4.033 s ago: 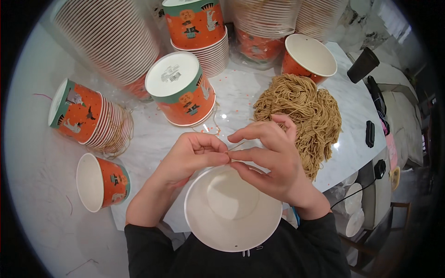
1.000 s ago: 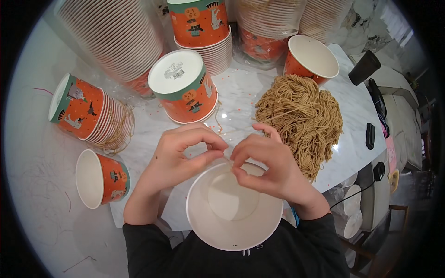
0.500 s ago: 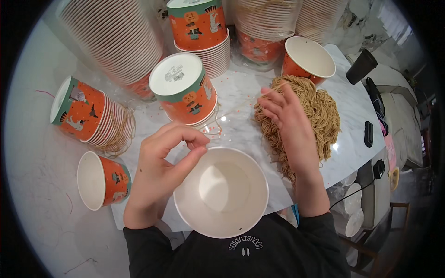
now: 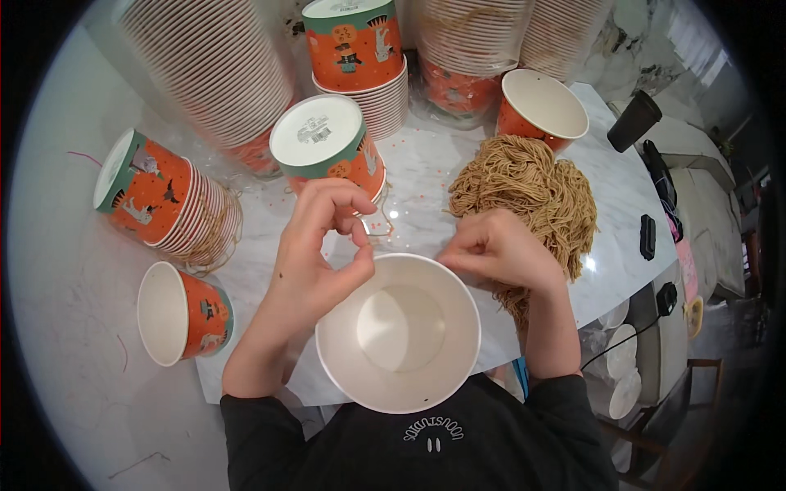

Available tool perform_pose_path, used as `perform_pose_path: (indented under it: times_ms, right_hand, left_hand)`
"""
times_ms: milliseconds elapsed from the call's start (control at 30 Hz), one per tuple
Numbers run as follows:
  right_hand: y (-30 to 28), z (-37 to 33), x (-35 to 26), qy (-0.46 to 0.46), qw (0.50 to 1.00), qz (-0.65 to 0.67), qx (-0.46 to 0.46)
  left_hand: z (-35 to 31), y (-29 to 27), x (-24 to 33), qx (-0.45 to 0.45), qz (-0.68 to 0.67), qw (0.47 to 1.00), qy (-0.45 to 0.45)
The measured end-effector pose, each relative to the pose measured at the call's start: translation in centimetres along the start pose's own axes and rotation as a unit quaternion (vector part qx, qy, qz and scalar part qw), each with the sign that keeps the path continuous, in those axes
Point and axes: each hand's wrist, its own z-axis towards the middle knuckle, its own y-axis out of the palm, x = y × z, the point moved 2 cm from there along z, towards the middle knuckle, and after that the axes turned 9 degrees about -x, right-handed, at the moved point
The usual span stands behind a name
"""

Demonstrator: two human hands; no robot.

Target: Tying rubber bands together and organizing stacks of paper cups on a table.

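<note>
A white-lined paper bucket stands mouth up at the table's near edge, in front of my body. At its upper left rim is my left hand, fingers curled and thumb apart, with nothing visible between them. My right hand is closed in a pinch just off the bucket's upper right rim; whatever the fingertips hold is hidden. Behind that hand lies a heap of tan string, partly covered by the hand and wrist. Just beyond my left hand stands an upside-down orange and green bucket stack.
More nested bucket stacks line the back, some in clear plastic. A string-wrapped stack leans at left, near a single tipped bucket. An open bucket and a black cup stand at back right.
My right hand has come down from the string heap to the bucket's rim, its spread fingers now closed. My left hand has risen slightly, and its thumb and fingers have parted.
</note>
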Motion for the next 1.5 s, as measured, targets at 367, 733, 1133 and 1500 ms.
perform_pose_path:
  times_ms: [367, 733, 1133, 1500]
  right_hand:
    - [-5.5, 0.1, -1.4, 0.035, 0.977, 0.102, -0.186]
    - [-1.0, 5.4, -6.7, -0.049, 0.991, -0.028, -0.121]
    - [-0.2, 6.8, -4.4, 0.003, 0.957, 0.284, -0.064]
    - [-2.7, 6.0, -5.0, 0.046, 0.957, 0.285, 0.030]
  left_hand:
    - [-0.1, 0.3, 0.3, 0.027, 0.124, 0.991, 0.044]
    - [-0.3, 0.6, -0.3, 0.026, 0.060, 0.996, 0.061]
    - [0.3, 0.8, -2.4, -0.025, -0.062, 0.996, -0.061]
    - [0.4, -0.1, -2.3, -0.052, -0.076, 0.982, -0.165]
